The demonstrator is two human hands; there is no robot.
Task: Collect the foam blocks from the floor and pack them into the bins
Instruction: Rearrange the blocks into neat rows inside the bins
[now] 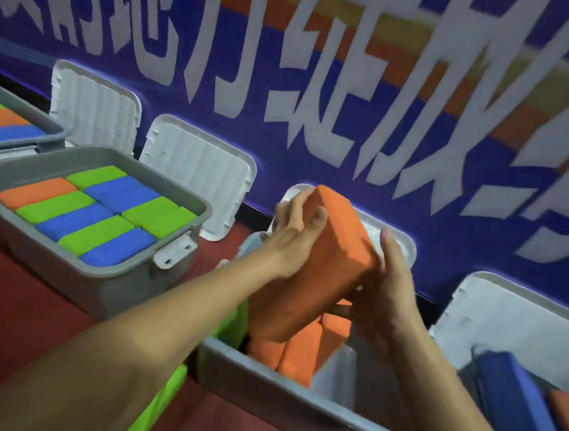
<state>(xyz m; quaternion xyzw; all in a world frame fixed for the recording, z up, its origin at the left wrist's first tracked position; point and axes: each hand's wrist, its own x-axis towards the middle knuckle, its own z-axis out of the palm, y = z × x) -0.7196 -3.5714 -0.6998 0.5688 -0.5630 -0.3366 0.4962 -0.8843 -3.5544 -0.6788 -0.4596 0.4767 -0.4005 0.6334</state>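
Both hands held one orange block (319, 270) in the middle of the frame, above the open grey bin (265, 392) at lower centre. The block was tilted. Its long axis ran from an upper end near the wall, at centre frame, down and leftward to a lower end that dipped toward the bin's inside. A broad face was turned up and to the right.

The left hand (295, 236) gripped the upper end, with fingers curled over the top edge and the thumb lying on the broad face. The right hand (383, 298) clasped the lower right side, with fingers up along the edge and the thumb tucked under.

Inside this bin, more orange blocks (301, 356) stood on end just below the held one, with a green block (235, 319) at their left.

Left of centre sat a full bin (113, 158) of green, blue and orange blocks laid flat in rows. White lids (199, 176) leaned on the purple lettered wall (413, 150). A blue block (517, 409) showed at lower right, on the red floor (21, 299).
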